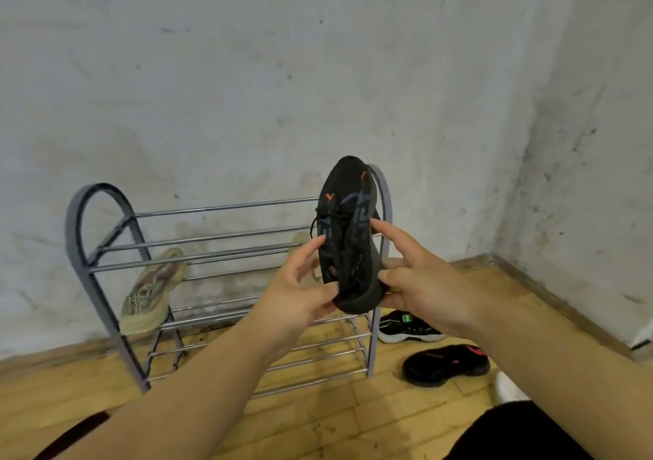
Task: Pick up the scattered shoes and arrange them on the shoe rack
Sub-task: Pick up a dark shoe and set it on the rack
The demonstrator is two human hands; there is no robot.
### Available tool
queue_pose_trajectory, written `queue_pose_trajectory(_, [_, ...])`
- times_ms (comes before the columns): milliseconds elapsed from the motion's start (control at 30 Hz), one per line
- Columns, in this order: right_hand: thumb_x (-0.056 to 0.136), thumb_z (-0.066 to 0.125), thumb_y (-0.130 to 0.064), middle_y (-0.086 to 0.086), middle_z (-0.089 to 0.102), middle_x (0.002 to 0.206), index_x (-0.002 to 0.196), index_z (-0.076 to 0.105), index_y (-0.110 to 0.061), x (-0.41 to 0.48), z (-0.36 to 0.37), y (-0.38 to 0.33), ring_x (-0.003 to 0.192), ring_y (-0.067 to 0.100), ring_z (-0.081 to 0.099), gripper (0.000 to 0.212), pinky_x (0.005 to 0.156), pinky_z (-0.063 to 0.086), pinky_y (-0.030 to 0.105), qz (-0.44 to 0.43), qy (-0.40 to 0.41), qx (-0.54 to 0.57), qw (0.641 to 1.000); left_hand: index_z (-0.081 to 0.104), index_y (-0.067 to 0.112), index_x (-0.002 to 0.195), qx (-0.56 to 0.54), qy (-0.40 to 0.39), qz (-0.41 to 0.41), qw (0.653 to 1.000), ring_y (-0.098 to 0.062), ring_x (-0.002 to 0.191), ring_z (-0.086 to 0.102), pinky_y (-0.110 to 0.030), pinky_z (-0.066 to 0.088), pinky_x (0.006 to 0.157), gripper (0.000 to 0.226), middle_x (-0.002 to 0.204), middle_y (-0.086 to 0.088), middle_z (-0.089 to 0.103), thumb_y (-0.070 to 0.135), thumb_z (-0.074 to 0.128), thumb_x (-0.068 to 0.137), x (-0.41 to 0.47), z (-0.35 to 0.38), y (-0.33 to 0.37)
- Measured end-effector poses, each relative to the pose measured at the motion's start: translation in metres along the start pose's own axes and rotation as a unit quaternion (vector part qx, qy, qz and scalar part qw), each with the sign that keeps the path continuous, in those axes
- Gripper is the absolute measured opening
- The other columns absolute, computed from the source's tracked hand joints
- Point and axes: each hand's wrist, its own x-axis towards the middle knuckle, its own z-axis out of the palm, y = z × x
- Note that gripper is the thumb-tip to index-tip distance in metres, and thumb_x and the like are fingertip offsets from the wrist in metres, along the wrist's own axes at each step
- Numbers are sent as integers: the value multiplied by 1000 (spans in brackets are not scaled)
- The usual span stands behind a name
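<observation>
Gripping both hands: black sneaker (orange marks).

Stained white walls, corner at right; worn wooden floor.

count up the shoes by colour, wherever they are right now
black: 3 – held shoe, green-trimmed shoe, red-trimmed shoe
beige: 2 – left shoe, half-hidden shoe
total: 5
white item unclear, uncounted

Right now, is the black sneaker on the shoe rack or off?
Off: left hand and right hand hold the black sneaker toe-up in front of the shoe rack.
</observation>
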Motion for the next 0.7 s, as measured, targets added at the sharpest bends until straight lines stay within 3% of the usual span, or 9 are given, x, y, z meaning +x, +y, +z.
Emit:
queue_pose_trajectory(100, [101, 45, 9, 15, 73, 122, 147, 37, -50, 21, 21, -1, 112, 31, 71, 75, 99, 56, 51, 11, -43, -14, 999, 55, 35, 142, -27, 2, -28, 999, -31, 116, 69, -47, 59, 86, 77, 141, -5, 59, -5, 79, 80, -7, -27, 1])
queue_pose_trajectory(200, [101, 50, 8, 10, 74, 120, 147, 40, -48, 38, 40, 3, 110, 26, 73, 73, 90, 60, 40, 11, -39, -6, 999, 58, 37, 135, 0, 39, -20, 999, -28, 114, 70, -46, 60, 87, 67, 136, -4, 61, -7, 74, 86, -18, -51, 15])
queue_pose_trajectory(367, [93, 71, -3, -3, 71, 128, 144, 44, -55, 45, 65, 24, 111, 16, 72, 77, 90, 60, 36, 8, -56, -28, 998, 58, 39, 137, 171, 49, -27, 984, -22, 102, 74, -48, 62, 89, 70, 129, 1, 62, -7, 74, 86, -51, -86, 42])
queue_pose_trajectory(467, [92, 72, -1, -7, 71, 126, 145, 41, -52, 46, 77, 25, 108, 14, 73, 81, 85, 62, 33, 0, -69, -52, 996, 59, 39, 136, 206, 20, -72, 976, -22, 102, 74, -39, 63, 82, 70, 128, -1, 61, -9, 73, 86, -74, -104, 57])
queue_pose_trajectory(567, [90, 73, -1, -2, 75, 116, 145, 45, -42, 46, 89, 26, 104, 17, 74, 74, 89, 62, 38, 8, -89, -61, 994, 61, 35, 136, 228, -10, -118, 966, -24, 99, 75, -31, 60, 76, 67, 132, -4, 60, -7, 73, 86, -98, -121, 66])
queue_pose_trajectory(700, [89, 75, -2, 17, 74, 109, 142, 51, -25, 48, 112, 42, 101, 34, 73, 62, 89, 61, 45, 76, -153, -76, 982, 59, 29, 138, 201, -13, -197, 959, -16, 90, 75, -27, 59, 71, 65, 137, -9, 55, -8, 73, 86, -121, -135, 65])
